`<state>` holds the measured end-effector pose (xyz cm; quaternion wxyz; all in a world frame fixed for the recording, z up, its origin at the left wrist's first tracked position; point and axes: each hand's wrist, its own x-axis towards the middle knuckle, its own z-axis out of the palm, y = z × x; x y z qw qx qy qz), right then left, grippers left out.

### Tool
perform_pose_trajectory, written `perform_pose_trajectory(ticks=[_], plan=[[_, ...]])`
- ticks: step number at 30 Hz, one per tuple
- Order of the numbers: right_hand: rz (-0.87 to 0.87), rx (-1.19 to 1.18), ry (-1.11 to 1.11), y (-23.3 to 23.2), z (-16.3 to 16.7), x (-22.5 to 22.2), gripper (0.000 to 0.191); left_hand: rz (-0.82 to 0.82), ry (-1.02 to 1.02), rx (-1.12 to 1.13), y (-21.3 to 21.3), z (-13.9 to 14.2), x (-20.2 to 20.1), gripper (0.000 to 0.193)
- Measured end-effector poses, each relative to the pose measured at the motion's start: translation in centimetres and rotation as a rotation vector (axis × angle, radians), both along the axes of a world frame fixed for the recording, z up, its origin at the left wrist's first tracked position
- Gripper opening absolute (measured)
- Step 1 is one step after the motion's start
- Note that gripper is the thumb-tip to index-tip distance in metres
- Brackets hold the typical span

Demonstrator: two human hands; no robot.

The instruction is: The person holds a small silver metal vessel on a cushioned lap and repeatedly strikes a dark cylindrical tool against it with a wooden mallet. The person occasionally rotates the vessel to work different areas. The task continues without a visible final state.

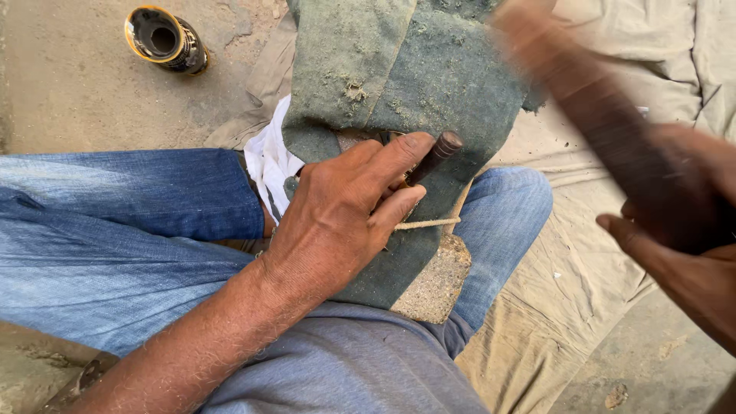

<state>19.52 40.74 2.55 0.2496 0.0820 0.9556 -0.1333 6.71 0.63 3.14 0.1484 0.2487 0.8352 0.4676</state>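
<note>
My left hand (345, 215) rests on a dusty green cloth (414, 84) over my lap and grips a dark metal punch (433, 157) between thumb and fingers, its round head pointing up to the right. My right hand (682, 230) is raised at the right edge, closed around a dark wooden mallet (583, 92) that is blurred by motion and reaches up to the top of the view. A thin cord (429, 223) and a stone block (437, 280) show under the cloth by my left fingers.
My legs in blue jeans (130, 222) cross the view. A white cloth (268, 157) sticks out under the green one. A black cup with a gold rim (165, 38) lies on the sandy ground at top left. A beige sheet (613, 307) covers the ground at right.
</note>
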Motion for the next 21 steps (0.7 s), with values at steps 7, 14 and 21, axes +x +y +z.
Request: perform_pose_trajectory(ticks=[7,14,21], plan=[[-0.373,0.104,-0.259,2.2,-0.2,2.2,0.049,-0.03,0.061,0.058,-0.6,-0.1,-0.3,0.049],[-0.785,0.298,-0.457,-3.8,0.6,-1.9,0.082,-0.033,0.036,0.019,-0.7,-0.1,-0.3,0.05],[-0.22,0.034,-0.026,-5.8,4.7,-0.7,0.072,-0.067,0.071,0.026,-1.1,-0.5,-0.5,0.048]])
